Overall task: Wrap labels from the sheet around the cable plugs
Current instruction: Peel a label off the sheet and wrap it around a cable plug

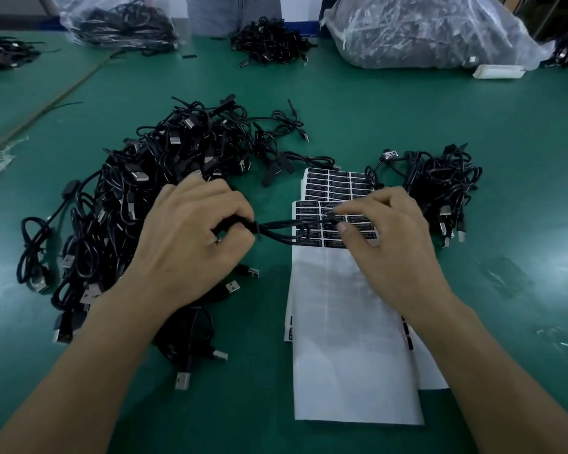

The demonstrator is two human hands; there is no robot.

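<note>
A: What lies nearest?

B: A white label sheet (348,339) on the green table (407,119). Its near part is bare backing, and the black labels sit in rows at its far end. Another sheet (335,181) lies just beyond.

A: And the hands?

B: The left hand (194,244) curls its fingers round a black cable (282,229). The right hand (391,244) pinches the cable's other end between thumb and forefinger. The cable runs left to right, level, above the label rows. The right fingers hide that end, so I cannot tell plug from label there.

A: Around them?

B: A large heap of cables (138,178) is under and beyond the left hand. A smaller pile (440,188) is just past the right.

A: Any containers?

B: Two clear plastic bags are at the far edge. The left bag (118,21) holds dark cables. The right bag (423,27) is fuller, its contents hazy. A loose bundle (269,40) sits between them, and a white block (497,72) lies by the right bag. The frame cuts off both bags at the top.
</note>
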